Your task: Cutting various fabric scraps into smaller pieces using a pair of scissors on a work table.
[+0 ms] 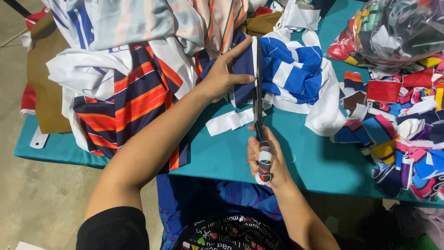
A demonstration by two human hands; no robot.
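A teal-covered table (319, 162) carries heaped striped fabric (138, 69); bright cut scraps (407, 125) lie at its right.

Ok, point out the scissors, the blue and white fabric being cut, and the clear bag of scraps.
scissors (258, 99), head view, on the long blades
blue and white fabric (296, 69), head view, on its blue patch
clear bag of scraps (393, 28), head view, on its bulging plastic side
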